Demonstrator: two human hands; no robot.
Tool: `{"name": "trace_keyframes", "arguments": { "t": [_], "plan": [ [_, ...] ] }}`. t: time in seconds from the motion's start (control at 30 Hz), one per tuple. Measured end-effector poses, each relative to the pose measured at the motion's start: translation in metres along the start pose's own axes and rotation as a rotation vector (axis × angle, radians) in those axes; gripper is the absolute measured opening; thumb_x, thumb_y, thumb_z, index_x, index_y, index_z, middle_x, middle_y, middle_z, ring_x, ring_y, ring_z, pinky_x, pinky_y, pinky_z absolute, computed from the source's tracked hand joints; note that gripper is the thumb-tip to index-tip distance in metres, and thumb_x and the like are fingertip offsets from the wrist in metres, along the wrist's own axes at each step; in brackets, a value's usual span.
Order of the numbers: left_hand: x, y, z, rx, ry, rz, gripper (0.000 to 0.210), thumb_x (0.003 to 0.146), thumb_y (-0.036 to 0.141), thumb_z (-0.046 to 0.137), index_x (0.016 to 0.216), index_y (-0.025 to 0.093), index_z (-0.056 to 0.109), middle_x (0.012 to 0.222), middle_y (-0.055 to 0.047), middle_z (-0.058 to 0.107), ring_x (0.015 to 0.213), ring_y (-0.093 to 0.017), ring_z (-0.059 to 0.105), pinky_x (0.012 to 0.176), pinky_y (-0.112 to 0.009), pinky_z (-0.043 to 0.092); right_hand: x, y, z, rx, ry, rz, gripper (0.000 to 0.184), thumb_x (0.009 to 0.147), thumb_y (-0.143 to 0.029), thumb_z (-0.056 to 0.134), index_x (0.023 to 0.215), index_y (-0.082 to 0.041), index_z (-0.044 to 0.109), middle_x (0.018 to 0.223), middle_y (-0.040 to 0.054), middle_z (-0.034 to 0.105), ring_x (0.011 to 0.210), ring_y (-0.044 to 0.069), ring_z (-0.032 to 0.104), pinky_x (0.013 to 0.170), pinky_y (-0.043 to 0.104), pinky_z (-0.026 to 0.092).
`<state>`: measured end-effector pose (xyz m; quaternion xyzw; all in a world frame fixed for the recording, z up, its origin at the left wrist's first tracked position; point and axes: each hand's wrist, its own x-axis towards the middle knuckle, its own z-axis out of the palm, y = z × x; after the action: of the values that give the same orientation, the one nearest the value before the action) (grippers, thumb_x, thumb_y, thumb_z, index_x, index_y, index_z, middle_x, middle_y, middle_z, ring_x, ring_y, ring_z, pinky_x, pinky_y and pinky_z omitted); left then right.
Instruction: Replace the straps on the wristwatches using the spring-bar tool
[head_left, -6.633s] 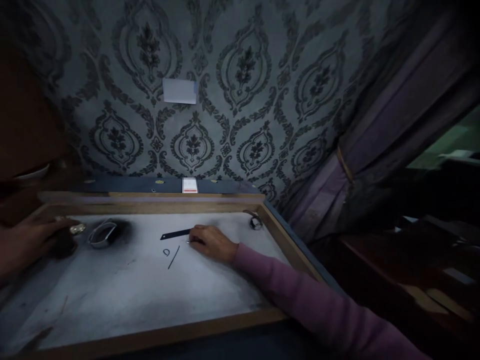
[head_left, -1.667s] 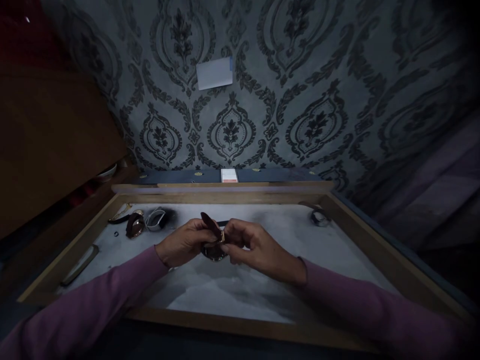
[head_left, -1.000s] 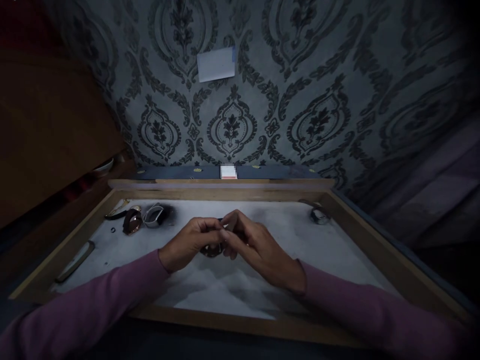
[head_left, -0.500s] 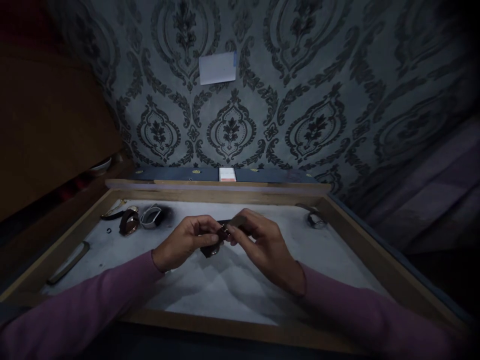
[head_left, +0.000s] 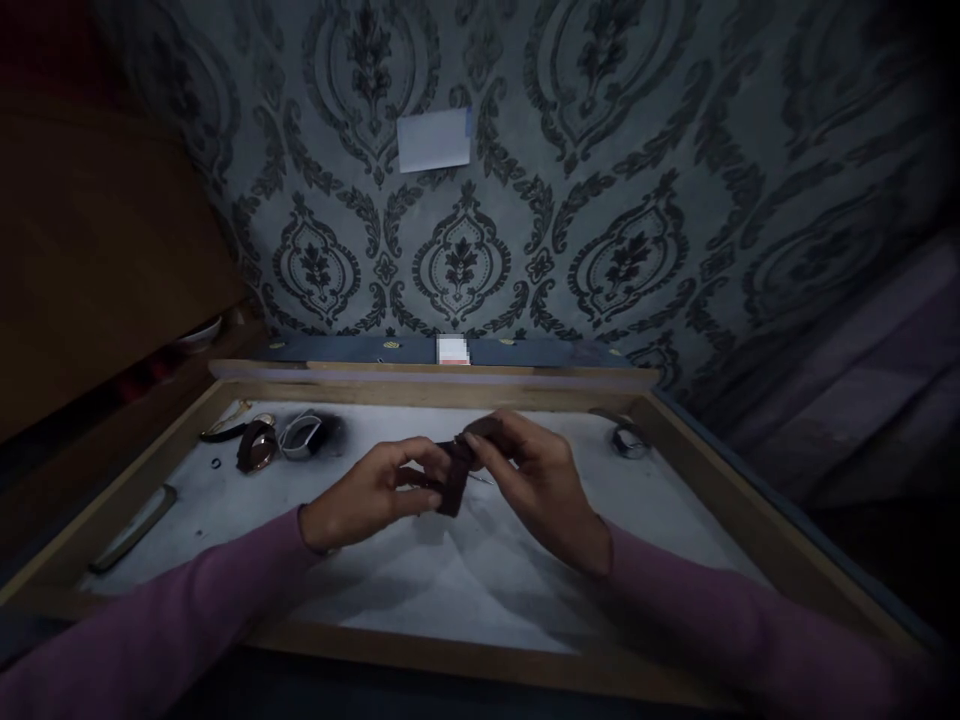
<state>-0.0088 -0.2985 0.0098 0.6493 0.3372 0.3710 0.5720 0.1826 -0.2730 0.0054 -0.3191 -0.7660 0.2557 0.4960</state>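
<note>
A dark brown watch strap (head_left: 453,488) is held up over the white floor of a shallow wooden tray (head_left: 420,632). My right hand (head_left: 536,482) pinches its upper part between thumb and fingers. From the other side, my left hand (head_left: 379,490) has its thumb and fingertips around the lower part, which hangs down. Whether a watch case is attached is hidden by my fingers and the dim light. A thin, light, pin-like thing (head_left: 480,479) shows just beside the strap.
At the tray's left lie a brown-strapped watch (head_left: 257,447), a pale-strapped watch (head_left: 301,436), a small dark ring (head_left: 216,463) and an olive strap (head_left: 135,530). Another watch (head_left: 628,440) lies at the far right. Behind stands a patterned wall with a white card (head_left: 433,141).
The strap has turned so its brown flat side hangs down between my hands. The shiny buckle seen before is now hidden. My left thumb and fingers have spread a little.
</note>
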Motion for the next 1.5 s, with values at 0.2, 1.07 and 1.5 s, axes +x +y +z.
{"name": "trace_keyframes", "arguments": {
  "t": [0.2,1.07,1.5],
  "plan": [
    [-0.001,-0.007,0.005,0.332,0.033,0.126,0.008,0.078,0.023,0.072,0.084,0.018,0.069,0.091,-0.004,0.055,0.087,-0.017,0.053,0.074,-0.026,0.042,-0.002,0.003,0.002,-0.011,0.018,0.062,0.021,0.092,-0.030,0.056,0.074,-0.020,0.058,0.068,0.0027,0.060,0.062,0.017,0.057,0.058,0.027,0.046],
    [-0.005,-0.006,0.008,0.049,-0.018,0.071,0.026,0.091,0.040,0.054,0.091,0.014,0.057,0.088,-0.007,0.060,0.083,-0.017,0.058,0.077,-0.031,0.049,-0.012,0.005,0.011,-0.078,-0.056,-0.018,0.020,0.095,-0.024,0.048,0.075,-0.021,0.051,0.068,0.0006,0.053,0.062,0.015,0.050,0.058,0.028,0.039],
    [-0.004,-0.012,0.006,0.031,-0.028,0.143,0.019,0.094,0.027,0.051,0.110,0.019,0.046,0.091,-0.006,0.061,0.085,-0.016,0.057,0.070,-0.027,0.046,-0.012,0.005,0.012,-0.032,-0.090,-0.034,0.017,0.092,-0.016,0.046,0.076,-0.021,0.046,0.068,-0.0017,0.048,0.059,0.013,0.046,0.055,0.026,0.036]
  ]
}}
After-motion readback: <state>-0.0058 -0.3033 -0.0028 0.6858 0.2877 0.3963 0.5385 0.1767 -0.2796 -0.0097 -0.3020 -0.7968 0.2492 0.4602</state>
